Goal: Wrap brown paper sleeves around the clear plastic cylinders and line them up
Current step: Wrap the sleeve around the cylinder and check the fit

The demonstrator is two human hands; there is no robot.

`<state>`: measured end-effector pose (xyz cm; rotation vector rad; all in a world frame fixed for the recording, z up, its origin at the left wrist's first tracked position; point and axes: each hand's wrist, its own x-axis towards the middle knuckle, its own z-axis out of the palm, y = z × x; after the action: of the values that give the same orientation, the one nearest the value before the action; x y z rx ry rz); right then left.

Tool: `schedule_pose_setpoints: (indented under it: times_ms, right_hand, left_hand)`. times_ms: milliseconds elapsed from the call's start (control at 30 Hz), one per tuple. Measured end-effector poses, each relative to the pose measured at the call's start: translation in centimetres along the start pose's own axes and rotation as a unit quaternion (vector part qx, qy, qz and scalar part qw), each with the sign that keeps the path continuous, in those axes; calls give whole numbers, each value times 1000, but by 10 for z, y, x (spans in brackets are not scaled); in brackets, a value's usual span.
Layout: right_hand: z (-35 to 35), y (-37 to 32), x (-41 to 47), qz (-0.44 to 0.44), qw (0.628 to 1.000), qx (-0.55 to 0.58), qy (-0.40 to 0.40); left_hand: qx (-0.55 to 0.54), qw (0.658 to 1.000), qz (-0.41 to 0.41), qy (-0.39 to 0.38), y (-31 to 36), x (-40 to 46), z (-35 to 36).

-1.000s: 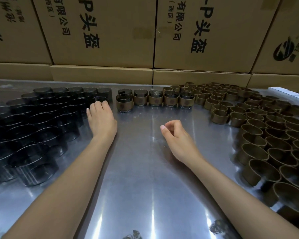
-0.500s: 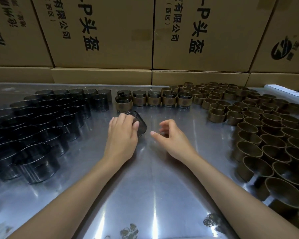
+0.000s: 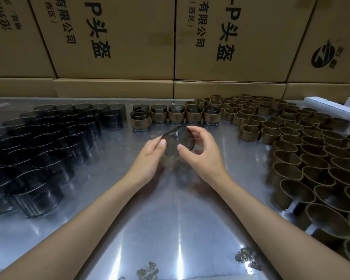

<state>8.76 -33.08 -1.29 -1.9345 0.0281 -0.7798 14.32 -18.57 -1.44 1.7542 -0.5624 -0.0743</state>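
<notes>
A bare clear plastic cylinder [image 3: 177, 139] is held tilted above the table's middle, between both hands. My left hand [image 3: 150, 156] pinches its left rim with thumb and fingers. My right hand [image 3: 203, 152] curls around its right side, thumb on the near wall. Several unwrapped clear cylinders [image 3: 49, 142] stand packed together on the left. Many brown paper sleeves [image 3: 303, 150] stand as open rings on the right. A short row of wrapped cylinders [image 3: 177, 116] lines the far middle of the table.
The work surface is a shiny metal table [image 3: 170, 229] with glare streaks near the front. Stacked cardboard boxes [image 3: 117, 37] form a wall right behind the table. White boxes [image 3: 331, 106] sit at the far right edge.
My left hand took a clear cylinder from the left cluster and brought it to the centre. My right hand closed onto it, so both hands now hold it, lifted and tilted.
</notes>
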Motion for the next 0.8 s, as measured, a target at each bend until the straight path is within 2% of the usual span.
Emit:
schedule_pose_setpoints:
  times_ms: [67, 167, 333, 433, 500, 600, 700, 800]
  right_hand:
    - [-2, 0, 1, 0, 999, -23, 22]
    - [-5, 0, 2, 7, 997, -71, 28]
    - [-5, 6, 4, 47, 994, -101, -20]
    - [-5, 10, 7, 64, 994, -72, -48]
    - [-11, 14, 11, 73, 995, -68, -2]
    - [-30, 30, 20, 120, 967, -203, 92]
    - [-45, 45, 34, 205, 927, -290, 121]
    - [-43, 50, 50, 253, 895, -347, 123]
  left_hand:
    - [96, 995, 25, -18, -1, 0, 3]
    - [167, 982, 63, -66, -3, -1, 6]
    - [310, 941, 59, -122, -7, 1, 6]
    - [313, 941, 56, -115, -7, 1, 6]
    - [311, 942, 55, -110, -7, 1, 6]
    - [313, 942, 49, -107, -7, 1, 6]
    - [309, 944, 46, -108, -6, 1, 5]
    - [303, 946, 49, -108, -5, 0, 5]
